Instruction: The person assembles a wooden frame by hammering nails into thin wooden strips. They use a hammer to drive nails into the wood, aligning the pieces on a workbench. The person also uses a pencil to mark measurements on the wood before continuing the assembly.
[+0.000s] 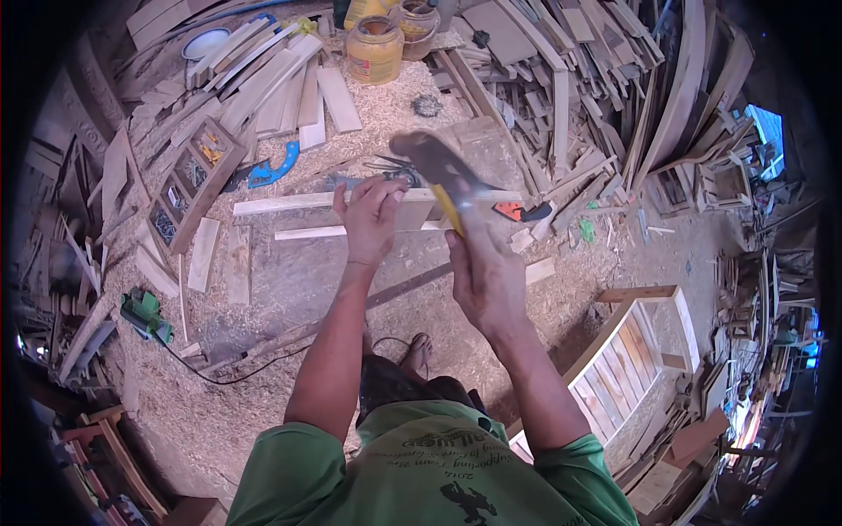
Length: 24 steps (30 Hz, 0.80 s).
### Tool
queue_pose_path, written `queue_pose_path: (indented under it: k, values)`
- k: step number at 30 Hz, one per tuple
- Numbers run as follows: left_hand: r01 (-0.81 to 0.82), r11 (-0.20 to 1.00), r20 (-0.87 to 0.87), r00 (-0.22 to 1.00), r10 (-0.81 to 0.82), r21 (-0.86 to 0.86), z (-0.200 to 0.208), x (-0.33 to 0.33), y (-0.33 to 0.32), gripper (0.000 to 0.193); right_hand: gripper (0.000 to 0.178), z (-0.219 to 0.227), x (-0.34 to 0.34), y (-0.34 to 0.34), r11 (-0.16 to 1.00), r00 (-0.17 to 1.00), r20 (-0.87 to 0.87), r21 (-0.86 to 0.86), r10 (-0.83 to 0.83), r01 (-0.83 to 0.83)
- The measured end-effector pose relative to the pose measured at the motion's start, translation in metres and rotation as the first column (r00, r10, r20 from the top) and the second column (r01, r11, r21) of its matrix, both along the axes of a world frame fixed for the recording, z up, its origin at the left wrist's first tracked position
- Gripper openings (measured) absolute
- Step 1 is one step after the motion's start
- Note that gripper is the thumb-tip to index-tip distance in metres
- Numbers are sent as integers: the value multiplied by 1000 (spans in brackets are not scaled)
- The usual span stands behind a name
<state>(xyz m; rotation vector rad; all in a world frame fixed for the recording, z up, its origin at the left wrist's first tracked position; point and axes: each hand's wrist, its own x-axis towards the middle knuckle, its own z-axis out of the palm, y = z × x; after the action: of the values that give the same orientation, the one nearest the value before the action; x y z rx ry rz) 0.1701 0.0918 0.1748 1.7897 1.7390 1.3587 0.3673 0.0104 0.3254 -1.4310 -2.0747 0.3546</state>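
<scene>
My right hand is wrapped round the yellow handle of a hammer, whose dark head is raised and smeared by motion. Below it stands a narrow wooden frame made of two pale strips with a board between them. At the frame's upper strip, my left hand has its fingertips pinched together. Whatever sits between those fingers is too small to make out. Just behind the frame lie dark metal tools, partly hidden by the left hand. An orange-and-black handsaw handle rests by the frame's right end.
A worn bench top carries the work. To the left lie a wooden compartment box, a blue-handled saw and a green power tool. Jars and stacked offcuts stand behind. A slatted wooden piece is at right.
</scene>
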Motion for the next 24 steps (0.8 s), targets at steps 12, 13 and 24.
queue_pose_path:
  k: [12,13,24]
  values:
    - [-35,995,-50,998,39,90,-12,1,-3,13,63,-9,-9,-5,997,998,57,-58,-39,42]
    - [-30,996,-84,996,37,85,-12,0,-2,14,63,-6,-10,-1,994,987,161,-102,-24,41]
    - [3,999,-164,987,6,53,-4,-6,4,22,67,-26,-6,6,975,993,67,-192,-101,112]
